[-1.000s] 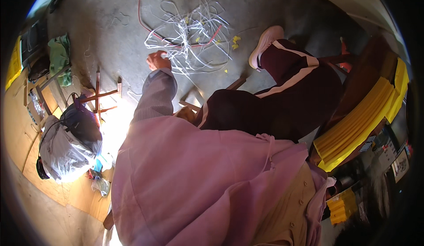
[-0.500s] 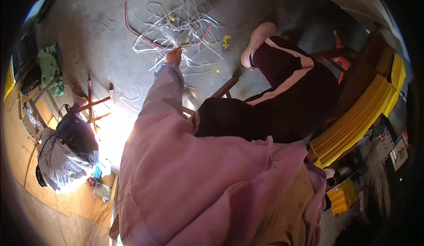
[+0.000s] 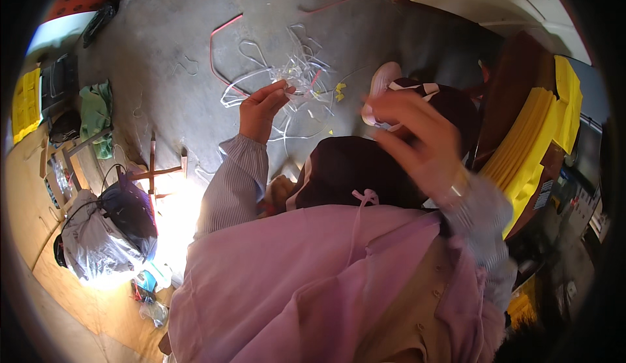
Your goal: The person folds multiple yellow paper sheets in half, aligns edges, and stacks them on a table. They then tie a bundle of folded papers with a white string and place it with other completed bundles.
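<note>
Although the far limit of the grey floor (image 3: 150, 37) lay out of view, its contents were clear enough to record. A loose tangle of clear strands (image 3: 306, 69) lay on the floor, between the tan board (image 3: 39, 239) along its left edge and the brown panel (image 3: 515, 79) along its right edge.

The left hand (image 3: 259, 112) was over the near left side of the tangle, thumb and fingertips drawn together; whether a strand was pinched between them could not be told. The right hand (image 3: 420, 138), blurred, was well apart from the left, above the dark trousers (image 3: 345, 167), its thumb and fingers apart.

A bent red strip (image 3: 211, 50) ran down the left side of the tangle and into it. Yellow scraps (image 3: 340, 89) lay just right of the tangle, near a pale shoe (image 3: 383, 79). Toward the floor's left edge were a green cloth (image 3: 96, 112) and red-brown wooden legs (image 3: 152, 161). A grey plastic bag (image 3: 98, 239) was noted at the tan board, and yellow ribbed material (image 3: 521, 148) beside the brown panel.
</note>
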`<state>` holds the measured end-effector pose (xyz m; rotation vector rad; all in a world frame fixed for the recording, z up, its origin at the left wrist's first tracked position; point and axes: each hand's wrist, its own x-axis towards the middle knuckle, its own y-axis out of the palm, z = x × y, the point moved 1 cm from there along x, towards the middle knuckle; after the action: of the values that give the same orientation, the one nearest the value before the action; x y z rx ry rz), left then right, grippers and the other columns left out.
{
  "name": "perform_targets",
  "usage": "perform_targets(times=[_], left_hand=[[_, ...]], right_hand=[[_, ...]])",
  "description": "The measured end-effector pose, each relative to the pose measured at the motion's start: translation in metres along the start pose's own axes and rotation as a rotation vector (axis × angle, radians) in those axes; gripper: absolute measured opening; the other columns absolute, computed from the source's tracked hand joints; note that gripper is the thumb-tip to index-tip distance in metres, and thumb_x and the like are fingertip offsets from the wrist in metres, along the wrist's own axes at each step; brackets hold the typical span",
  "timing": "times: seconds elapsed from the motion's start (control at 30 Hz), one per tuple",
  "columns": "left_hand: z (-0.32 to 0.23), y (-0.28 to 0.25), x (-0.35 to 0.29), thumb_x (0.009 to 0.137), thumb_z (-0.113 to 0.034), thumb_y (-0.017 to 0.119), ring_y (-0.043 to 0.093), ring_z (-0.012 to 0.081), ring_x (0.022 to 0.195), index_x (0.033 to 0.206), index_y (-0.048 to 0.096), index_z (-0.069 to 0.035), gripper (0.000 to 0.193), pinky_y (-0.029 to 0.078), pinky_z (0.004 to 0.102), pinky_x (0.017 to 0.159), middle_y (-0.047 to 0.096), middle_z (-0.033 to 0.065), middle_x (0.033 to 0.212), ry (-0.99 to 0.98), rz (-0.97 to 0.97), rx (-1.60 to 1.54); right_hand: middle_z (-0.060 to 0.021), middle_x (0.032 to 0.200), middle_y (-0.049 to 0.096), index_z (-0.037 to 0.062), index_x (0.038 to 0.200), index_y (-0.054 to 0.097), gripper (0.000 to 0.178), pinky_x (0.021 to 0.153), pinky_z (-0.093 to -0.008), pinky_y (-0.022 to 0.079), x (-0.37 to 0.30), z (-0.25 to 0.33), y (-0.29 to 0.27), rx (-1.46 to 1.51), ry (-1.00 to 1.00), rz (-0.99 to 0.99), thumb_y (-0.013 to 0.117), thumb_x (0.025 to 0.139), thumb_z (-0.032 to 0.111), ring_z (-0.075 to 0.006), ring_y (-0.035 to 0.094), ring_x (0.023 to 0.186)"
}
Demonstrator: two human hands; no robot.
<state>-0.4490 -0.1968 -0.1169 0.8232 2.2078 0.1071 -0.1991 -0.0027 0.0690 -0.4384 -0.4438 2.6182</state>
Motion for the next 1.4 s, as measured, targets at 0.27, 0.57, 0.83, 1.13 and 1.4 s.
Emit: perform_targets(times=[0.27, 0.57, 0.83, 1.13, 1.4], left_hand=[[-0.043, 0.045, -0.052, 0.101, -0.002, 0.067, 0.072, 0.0228, 0.114, 0.132, 0.067, 0.006, 0.033, 0.056, 0.0345, 0.103, 0.075, 0.0159, 0.121, 0.205, 0.116, 0.117], [-0.062, 0.035, -0.042, 0.085, 0.002, 0.080, 0.074, 0.0229, 0.084, 0.101, 0.081, -0.006, 0.018, 0.059, 0.0328, 0.075, 0.076, 0.0095, 0.096, 1.013, -0.095, 0.843], [-0.049, -0.058, 0.065, 0.085, -0.010, 0.084, 0.074, 0.0252, 0.094, 0.099, 0.082, -0.011, 0.013, 0.059, 0.0364, 0.085, 0.075, 0.0081, 0.102, 0.704, -0.368, 1.007], [-0.085, 0.074, -0.069, 0.114, -0.041, 0.047, 0.052, 0.0081, 0.058, 0.135, 0.068, 0.005, 0.055, 0.039, 0.0265, 0.054, 0.060, 0.0010, 0.070, 0.077, 0.825, 0.586], [-0.024, 0.203, -0.168, 0.115, -0.031, 0.048, 0.050, 0.0118, 0.072, 0.131, 0.060, -0.007, 0.032, 0.044, 0.0281, 0.066, 0.057, -0.0011, 0.085, -0.514, 1.022, -0.160]], right_hand=[[-0.0087, 0.083, 0.070, 0.0027, 0.102, 0.073, 0.015, 0.064, -0.0301, 0.052, 0.098, -0.029, 0.073, 0.042, -0.041, 0.170, 0.079, 0.091, 0.011, -0.0182, 0.068, 0.073], [-0.0025, 0.076, 0.067, 0.0055, 0.123, 0.061, 0.032, 0.058, -0.0231, 0.047, 0.073, 0.042, 0.035, 0.373, 0.152, 0.270, 0.077, 0.095, 0.008, -0.0061, 0.060, 0.064], [-0.0013, 0.075, 0.059, 0.0035, 0.123, 0.054, 0.028, 0.059, -0.0229, 0.051, -0.002, 0.081, -0.043, 0.617, 0.001, 0.097, 0.063, 0.097, -0.003, -0.0099, 0.060, 0.064], [-0.0081, 0.105, 0.068, 0.0009, 0.121, 0.059, 0.017, 0.090, -0.0364, 0.065, -0.070, 0.039, -0.024, 0.974, 0.175, -0.051, 0.062, 0.105, 0.004, -0.0219, 0.075, 0.095], [0.0015, 0.094, 0.060, 0.0077, 0.121, 0.063, 0.017, 0.051, -0.0195, 0.032, -0.195, -0.018, -0.007, 1.007, 0.193, -0.128, 0.064, 0.104, 0.007, -0.0018, 0.046, 0.065]])
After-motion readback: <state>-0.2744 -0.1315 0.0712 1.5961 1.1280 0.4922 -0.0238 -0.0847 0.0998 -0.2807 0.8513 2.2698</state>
